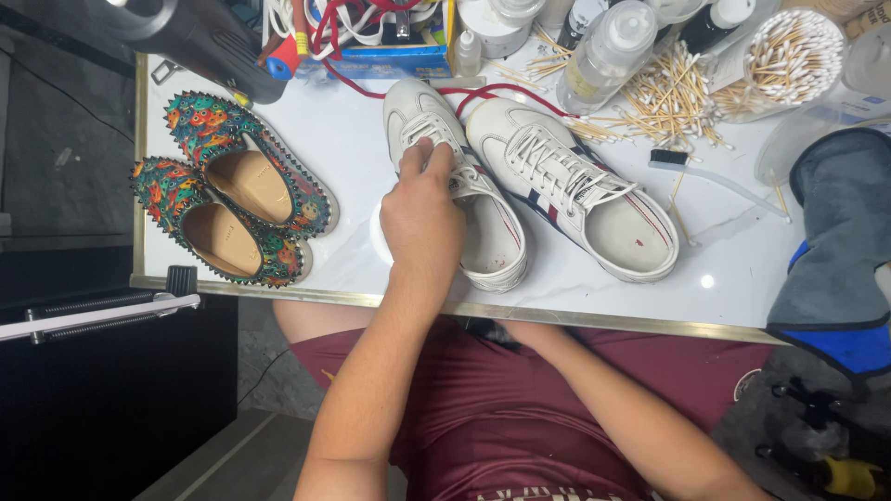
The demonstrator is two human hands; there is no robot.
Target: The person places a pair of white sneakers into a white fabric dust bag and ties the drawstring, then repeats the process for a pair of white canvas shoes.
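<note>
White leather, with a red and navy side stripe, makes up the left sneaker (464, 186) of a pair lying near the middle of a pale, glossy surface (353, 148) with a brass-coloured edge. The person's left hand (422, 213) rests on top of this shoe, thumb and fingers pinched closed on its white laces (436, 137) close to the toe end. The shoe's heel points toward the near edge of the surface and its toe toward the far edge. The right sneaker (575, 190) lies just beside it, laced up, angled so that its heel points toward the near right.

The right hand is hidden below the near edge of the surface, so I cannot tell whether it is open or closed; only the right forearm (622, 408) shows, lying across dark red shorts (483, 417).

Toward the left edge sit two multicoloured slip-on shoes (232, 190) with studded rims and tan insoles, side by side. Along the far edge are clear plastic bottles (608, 51), a round tub of cotton swabs (789, 56), and loose swabs (668, 107) scattered beside it. A small brush with black bristles (691, 165) lies to the right of the sneakers. A grey and blue cloth (835, 250) hangs over the right edge.
</note>
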